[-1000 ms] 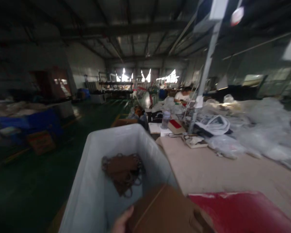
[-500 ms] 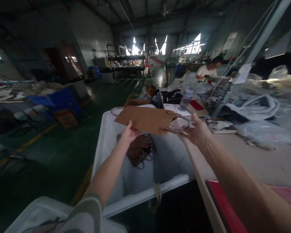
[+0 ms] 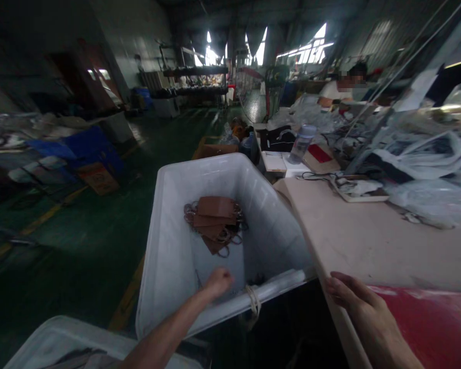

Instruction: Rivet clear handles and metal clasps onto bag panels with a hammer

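Loosely curled, my left hand (image 3: 218, 284) hangs over the near part of a large white plastic bin (image 3: 152, 256), slightly blurred, with nothing seen in it. My right hand (image 3: 359, 302) is at the near edge of the pale worktable (image 3: 353, 230), fingers stretched out and holding nothing. Deep in the bin lies a pile of flat brown pieces (image 3: 215, 207) with looped handles at their ends, like brown paper bags. A cord (image 3: 254, 302) is tied around the bin's near rim.
A red sheet (image 3: 426, 318) covers the table's near part. Farther back are a clear bottle (image 3: 302, 143), a shallow tray (image 3: 361, 188) and plastic wrapping (image 3: 430, 200). A second white bin (image 3: 57, 333) stands at lower left. Another person (image 3: 336, 92) sits at the far right.
The brown bag-like piece held in both hands has been let go and now seems to lie on the pile in the bin. Both hands have drawn back toward me.
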Demonstrator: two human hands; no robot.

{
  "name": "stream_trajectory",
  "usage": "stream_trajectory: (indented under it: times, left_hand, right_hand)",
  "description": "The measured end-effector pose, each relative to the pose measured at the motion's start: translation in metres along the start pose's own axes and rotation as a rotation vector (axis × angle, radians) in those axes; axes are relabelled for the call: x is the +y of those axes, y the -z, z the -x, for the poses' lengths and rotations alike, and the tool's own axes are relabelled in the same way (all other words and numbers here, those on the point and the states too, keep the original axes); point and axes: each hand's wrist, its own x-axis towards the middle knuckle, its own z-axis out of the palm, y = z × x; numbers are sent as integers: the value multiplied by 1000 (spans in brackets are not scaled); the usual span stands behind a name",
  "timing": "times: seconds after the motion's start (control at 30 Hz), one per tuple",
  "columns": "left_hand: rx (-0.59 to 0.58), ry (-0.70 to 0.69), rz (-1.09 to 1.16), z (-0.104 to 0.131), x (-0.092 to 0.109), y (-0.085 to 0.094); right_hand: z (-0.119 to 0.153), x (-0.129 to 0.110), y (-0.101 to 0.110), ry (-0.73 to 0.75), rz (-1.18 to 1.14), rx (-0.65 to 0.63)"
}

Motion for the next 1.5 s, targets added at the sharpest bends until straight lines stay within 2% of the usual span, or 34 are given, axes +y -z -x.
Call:
stream_trajectory:
  times: [0.07, 0.13, 0.23, 0.37, 0.43, 0.5, 0.63, 0.77, 0.93, 1.07, 1.2, 1.33, 1.5]
  left_hand:
    - [13, -118, -41, -6, 25, 8]
    - [0, -238, -93, -8, 47, 7]
    - [-18, -388, -183, -9, 62, -13]
    - [-98, -455, -275, -5, 59, -66]
    - [-118, -524, -341, 4, 59, -94]
    - [-102, -651, -402, 15, 65, -120]
    - [-104, -955, -454, 37, 98, -173]
    - [-219, -1167, -508, 66, 134, -236]
    - [-349, -1277, -759, 119, 154, -309]
    - [-441, -1291, -895, 141, 151, -343]
    - [-500, -1315, -862, 141, 146, -358]
    - [-565, -1343, -785, 131, 149, -358]
    - [-605, -1316, -743, 124, 152, -354]
  right_hand:
    - [16, -4, 12, 92, 128, 32]
    - [38, -1, 23, 187, 176, 40]
    - [77, 20, 38, 303, 256, 93]
    - [123, 75, 71, 401, 541, 413]
    - [150, 109, 94, 370, 688, 561]
    - [178, 142, 115, 295, 808, 657]
    - [228, 200, 139, 156, 968, 765]
    - [253, 229, 138, 20, 953, 841]
    - [251, 226, 136, -153, 791, 841]
    - [223, 211, 145, -172, 688, 794]
    - [174, 194, 146, -72, 636, 680]
    - [133, 187, 132, 123, 551, 546]
    - [121, 204, 125, 247, 409, 702]
